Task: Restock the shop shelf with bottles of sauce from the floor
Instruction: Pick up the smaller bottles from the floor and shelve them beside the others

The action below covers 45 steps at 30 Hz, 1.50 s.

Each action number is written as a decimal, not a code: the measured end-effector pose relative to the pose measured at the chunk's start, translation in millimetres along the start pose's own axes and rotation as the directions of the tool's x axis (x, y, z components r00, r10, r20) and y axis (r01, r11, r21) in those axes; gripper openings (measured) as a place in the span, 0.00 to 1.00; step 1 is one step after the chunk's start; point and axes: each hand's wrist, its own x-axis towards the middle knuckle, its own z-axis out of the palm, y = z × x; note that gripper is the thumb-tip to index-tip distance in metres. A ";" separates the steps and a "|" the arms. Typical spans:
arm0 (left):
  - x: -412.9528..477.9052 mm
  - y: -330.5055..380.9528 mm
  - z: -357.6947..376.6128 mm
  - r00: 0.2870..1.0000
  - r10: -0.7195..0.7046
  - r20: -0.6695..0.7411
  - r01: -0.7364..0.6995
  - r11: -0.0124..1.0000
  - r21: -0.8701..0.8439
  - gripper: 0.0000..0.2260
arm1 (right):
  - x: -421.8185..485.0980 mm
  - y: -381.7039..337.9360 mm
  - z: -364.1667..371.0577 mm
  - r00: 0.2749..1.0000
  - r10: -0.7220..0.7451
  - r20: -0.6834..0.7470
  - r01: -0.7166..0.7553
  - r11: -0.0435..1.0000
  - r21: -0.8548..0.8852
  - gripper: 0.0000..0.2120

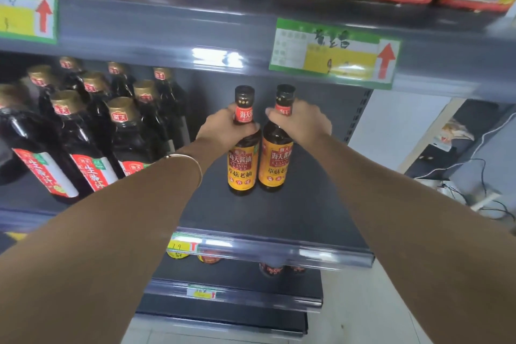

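Two "CLASSIC" sauce bottles, hands gripping necks

Dark shelf: two sauce bottles upright w/ bases apparently down, gold-capped bottles at left.

Both bare arms reach forward, nearly straight, converging toward the middle. The left hand is curled closed, fingers wrapped round to its right side, thumb up top — a thin bangle circles that wrist. The right hand sits just beside it, level with it, back of the hand upward, fingers bent closed and thumb pointing toward the left hand.
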 end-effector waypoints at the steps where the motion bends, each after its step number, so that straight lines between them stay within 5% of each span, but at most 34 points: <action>1: -1.0 -2.3 1.4 1.000 0.007 0.013 -0.007 0.999 -0.036 0.16 | 1.8 2.8 3.5 0.999 0.005 0.046 -0.006 1.000 0.031 0.19; 4: -6.4 -15.5 7.3 0.999 0.021 0.028 -0.014 0.973 -0.230 0.22 | -2.8 14.8 12.9 0.972 -0.101 0.213 0.016 0.930 0.368 0.19; 7: -20.7 -33.0 16.8 0.994 0.035 0.102 0.007 0.923 -0.385 0.32 | -12.7 35.4 25.9 0.947 -0.176 0.268 -0.059 0.727 0.684 0.30; 12: -25.9 -51.5 34.1 0.996 -0.063 0.057 0.078 0.939 -0.335 0.35 | -14.3 61.6 70.5 0.922 -0.127 0.367 -0.166 0.726 0.668 0.50; 15: -23.8 -57.0 32.1 0.996 -0.046 0.072 0.066 0.951 -0.301 0.33 | -6.4 62.7 86.5 0.950 -0.072 0.305 -0.147 0.757 0.637 0.47; 23: -24.6 -66.8 31.2 0.998 -0.011 0.063 0.030 0.954 -0.297 0.30 | 20.7 25.0 101.6 0.987 0.040 0.153 -0.113 0.853 0.509 0.20; 26: -23.8 -69.7 31.1 0.998 -0.002 0.064 0.020 0.957 -0.290 0.29 | 28.4 17.9 110.1 0.977 0.109 0.185 -0.208 0.695 0.688 0.12; 29: -23.0 -70.7 30.6 0.999 0.000 0.054 0.016 0.958 -0.287 0.28 | 37.8 14.6 116.0 0.960 0.110 0.256 -0.275 0.512 0.814 0.17; 33: -23.7 -68.6 31.9 0.999 0.001 0.036 0.009 0.962 -0.271 0.29 | 40.0 15.4 118.3 0.958 0.087 0.275 -0.281 0.493 0.823 0.16; 45: -24.7 -64.1 44.1 0.998 -0.018 -0.061 0.004 0.972 -0.235 0.34 | 39.6 21.7 117.1 0.983 0.013 0.182 -0.121 0.794 0.595 0.17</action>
